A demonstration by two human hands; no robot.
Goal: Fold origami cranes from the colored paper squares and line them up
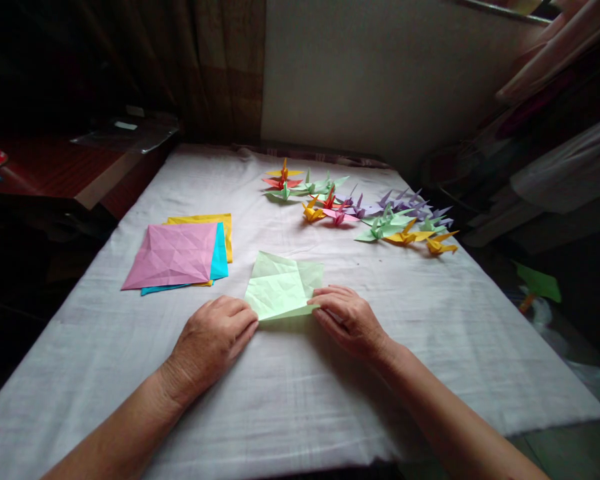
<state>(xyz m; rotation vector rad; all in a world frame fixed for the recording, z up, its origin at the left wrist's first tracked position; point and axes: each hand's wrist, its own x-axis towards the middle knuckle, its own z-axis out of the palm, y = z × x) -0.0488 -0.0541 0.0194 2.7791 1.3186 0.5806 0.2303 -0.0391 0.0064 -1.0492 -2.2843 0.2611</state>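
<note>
A pale green sheet of origami paper [276,291], marked with creases, lies on the white cloth between my hands. Its near edge is slightly raised toward the right. My left hand [217,337] is closed at the sheet's near left corner, fingertips on the paper. At the near right corner, my right hand [349,320] pinches the edge between thumb and fingers. Left of the sheet rests a stack of creased papers, with a pink sheet [173,257] on top and blue [220,257] and yellow [200,219] ones showing beneath.
Several folded paper cranes in green, purple, red, pink and yellow [408,233] stand at the back right of the cloth-covered table [220,433]. A brown wooden surface [45,170] with a clear plastic sleeve [130,137] adjoins at the left. Cloths [570,167] hang at the right.
</note>
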